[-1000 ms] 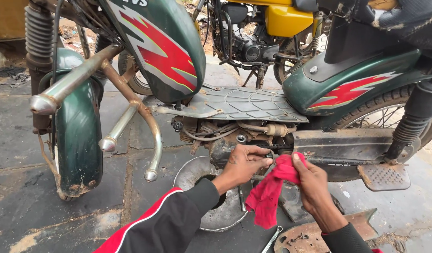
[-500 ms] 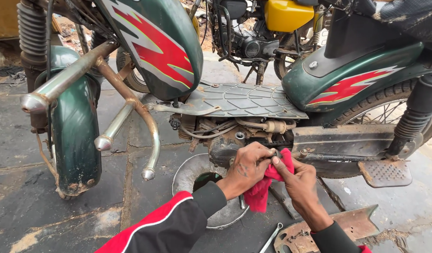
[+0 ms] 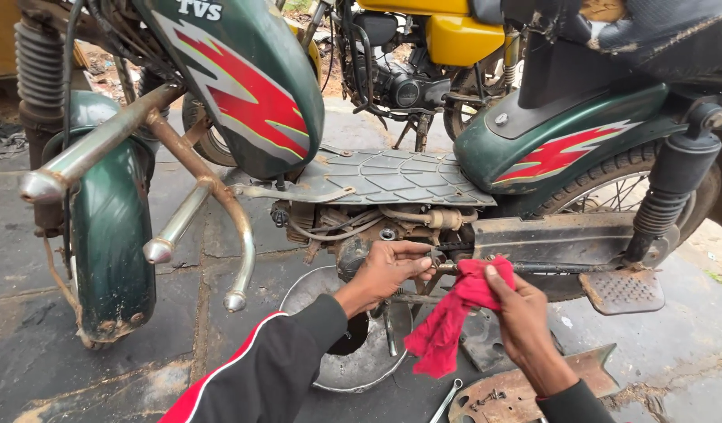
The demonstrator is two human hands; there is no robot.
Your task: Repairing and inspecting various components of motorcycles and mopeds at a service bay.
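Now the two hands sit slightly apart under the dark green moped [image 3: 549,149], where half a second ago they were pressed together with the cloth bunched between them. The crumpled red cotton rag [image 3: 455,321] has come free of the left hand [image 3: 388,270] and hangs from the right hand [image 3: 521,313] alone, its loose end drooping toward the ground. That leaves the greasy engine parts below the grey ribbed footboard [image 3: 392,176] uncovered again, so the work reads as a wipe followed by a closer touch with bare fingers.

The left hand, in a black sleeve with a red and white stripe [image 3: 251,376], has its fingers curled loosely and its fingertips pinched around a small metal fitting [image 3: 437,258] at the end of a thin rod; the pinch is narrow, nearly closed, though how firmly it grips cannot be told. The right hand is closed around the upper part of the rag, thumb on top, pressing it near the same rod just beside the left fingertips.

Below them a round dished metal cover [image 3: 322,313] lies on the stained concrete, with a rusty flat plate [image 3: 525,388] and a slim spanner [image 3: 447,395] near the right wrist. A yellow motorcycle [image 3: 463,35] stands behind.
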